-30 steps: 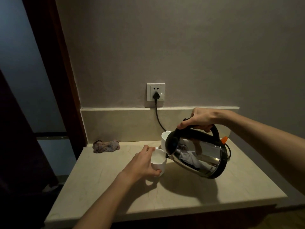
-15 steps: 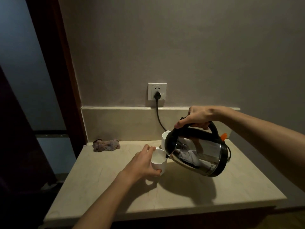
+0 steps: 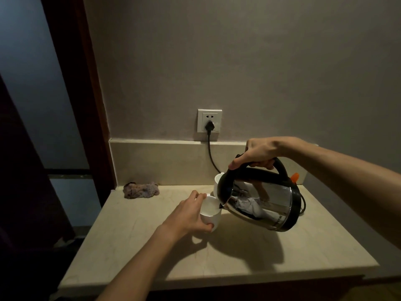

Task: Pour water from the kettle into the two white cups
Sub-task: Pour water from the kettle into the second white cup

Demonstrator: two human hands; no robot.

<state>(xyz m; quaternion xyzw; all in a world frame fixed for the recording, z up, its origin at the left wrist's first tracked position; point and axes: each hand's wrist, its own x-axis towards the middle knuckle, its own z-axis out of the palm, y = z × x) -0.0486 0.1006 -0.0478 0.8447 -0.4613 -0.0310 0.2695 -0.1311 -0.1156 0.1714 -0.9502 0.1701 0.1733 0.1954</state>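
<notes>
The right hand (image 3: 260, 152) grips the black handle of the steel kettle (image 3: 262, 203), tipped with its spout just over the rim of the near white cup (image 3: 211, 213), which the left hand (image 3: 191, 213) wraps and steadies near the middle of the tabletop (image 3: 303, 257). The first pour looks underway; how full that cup is I cannot tell. The second white cup (image 3: 217, 182), toward the back edge behind the kettle, seems yet to be filled.

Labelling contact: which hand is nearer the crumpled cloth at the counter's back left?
Left. The left hand grips the near white cup, right of the crumpled cloth; the right hand is farther right, on the kettle handle.
</notes>
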